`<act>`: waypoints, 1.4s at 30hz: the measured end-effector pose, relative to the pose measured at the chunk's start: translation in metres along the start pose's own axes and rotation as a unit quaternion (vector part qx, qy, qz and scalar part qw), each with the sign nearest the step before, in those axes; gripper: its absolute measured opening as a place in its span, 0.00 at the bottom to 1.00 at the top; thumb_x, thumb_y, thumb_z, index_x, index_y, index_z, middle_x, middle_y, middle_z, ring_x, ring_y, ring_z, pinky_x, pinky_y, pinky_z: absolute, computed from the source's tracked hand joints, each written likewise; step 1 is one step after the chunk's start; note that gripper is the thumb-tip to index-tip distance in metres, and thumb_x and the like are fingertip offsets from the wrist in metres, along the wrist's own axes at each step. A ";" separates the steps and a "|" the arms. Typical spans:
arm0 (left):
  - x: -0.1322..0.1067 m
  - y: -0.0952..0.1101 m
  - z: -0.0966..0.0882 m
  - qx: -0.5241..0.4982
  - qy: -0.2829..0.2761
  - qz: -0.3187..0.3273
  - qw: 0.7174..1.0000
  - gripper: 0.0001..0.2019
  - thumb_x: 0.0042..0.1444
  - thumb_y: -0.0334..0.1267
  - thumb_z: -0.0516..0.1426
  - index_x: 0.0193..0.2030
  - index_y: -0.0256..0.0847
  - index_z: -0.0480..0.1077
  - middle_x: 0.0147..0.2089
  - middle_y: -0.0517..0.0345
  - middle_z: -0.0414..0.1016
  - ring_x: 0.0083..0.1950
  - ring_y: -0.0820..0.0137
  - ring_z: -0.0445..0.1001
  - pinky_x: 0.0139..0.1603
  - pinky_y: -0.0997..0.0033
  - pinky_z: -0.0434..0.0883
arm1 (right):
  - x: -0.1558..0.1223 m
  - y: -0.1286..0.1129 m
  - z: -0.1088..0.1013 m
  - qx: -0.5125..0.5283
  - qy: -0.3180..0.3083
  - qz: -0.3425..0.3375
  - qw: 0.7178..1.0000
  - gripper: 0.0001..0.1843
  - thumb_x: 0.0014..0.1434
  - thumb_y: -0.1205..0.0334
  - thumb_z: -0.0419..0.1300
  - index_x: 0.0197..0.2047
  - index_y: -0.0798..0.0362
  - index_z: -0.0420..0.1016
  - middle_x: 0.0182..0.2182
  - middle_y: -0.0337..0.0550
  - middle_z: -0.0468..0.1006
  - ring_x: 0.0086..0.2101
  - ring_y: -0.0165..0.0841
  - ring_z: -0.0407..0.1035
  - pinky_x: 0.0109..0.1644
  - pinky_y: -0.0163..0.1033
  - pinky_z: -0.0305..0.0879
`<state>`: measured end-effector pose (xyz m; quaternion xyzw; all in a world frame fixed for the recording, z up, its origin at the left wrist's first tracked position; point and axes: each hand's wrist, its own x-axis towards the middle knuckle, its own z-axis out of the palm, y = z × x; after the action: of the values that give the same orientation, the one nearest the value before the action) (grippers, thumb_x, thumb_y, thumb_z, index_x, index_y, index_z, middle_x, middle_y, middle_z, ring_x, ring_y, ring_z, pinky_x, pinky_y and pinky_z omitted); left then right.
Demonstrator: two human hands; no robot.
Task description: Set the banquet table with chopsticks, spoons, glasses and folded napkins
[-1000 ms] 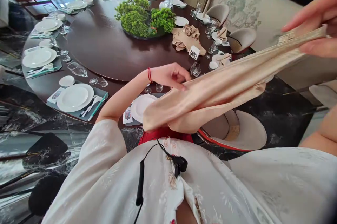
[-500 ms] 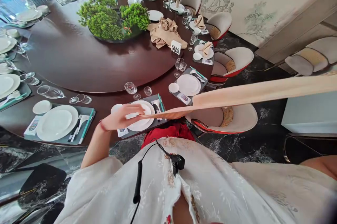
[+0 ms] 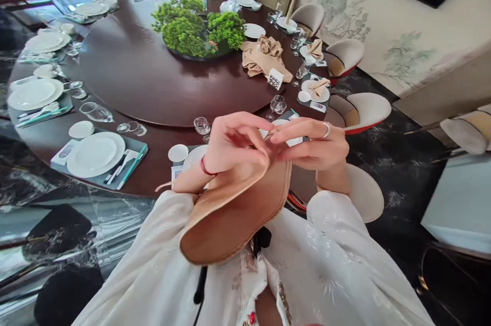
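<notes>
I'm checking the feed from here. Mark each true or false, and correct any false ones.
1. The left hand and right hand both hold a beige cloth napkin. True.
2. The left hand wears a ring. False: the ring is on the right hand.
3. A red cord bracelet circles the left wrist. True.
4. The green plant centerpiece stands on the floor. False: it sits at the middle of the dark round table.
</notes>
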<state>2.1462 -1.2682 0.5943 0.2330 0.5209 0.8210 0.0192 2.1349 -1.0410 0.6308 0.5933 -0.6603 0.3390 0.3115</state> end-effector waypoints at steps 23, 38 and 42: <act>-0.024 0.030 -0.045 0.146 -0.012 -0.013 0.989 0.24 0.41 0.58 0.74 0.32 0.37 0.81 0.28 0.55 0.79 0.28 0.71 0.78 0.29 0.73 0.77 | 0.047 0.016 0.035 0.190 -0.232 0.045 0.953 0.06 0.68 0.68 0.58 0.38 0.48 0.74 0.45 0.39 0.80 0.47 0.30 0.76 0.56 0.39 0.75; -0.036 0.024 -0.064 0.208 -0.027 -0.007 0.978 0.26 0.43 0.57 0.74 0.29 0.37 0.73 0.31 0.57 0.77 0.33 0.73 0.74 0.35 0.72 0.71 | 0.056 0.019 0.062 0.174 -0.264 0.020 0.949 0.07 0.71 0.59 0.59 0.39 0.49 0.76 0.41 0.41 0.79 0.47 0.32 0.74 0.54 0.41 0.73; -0.032 0.021 -0.067 0.227 -0.051 -0.020 0.972 0.21 0.47 0.53 0.73 0.33 0.37 0.77 0.30 0.58 0.77 0.31 0.74 0.73 0.36 0.72 0.71 | 0.049 0.016 0.062 0.087 -0.260 0.005 0.962 0.08 0.72 0.58 0.58 0.45 0.44 0.79 0.40 0.36 0.82 0.47 0.33 0.72 0.55 0.44 0.72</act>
<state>2.1524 -1.3430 0.5780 0.2622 0.6963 0.6681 0.0087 2.1133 -1.1191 0.6335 0.6825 -0.6894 0.2310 0.0740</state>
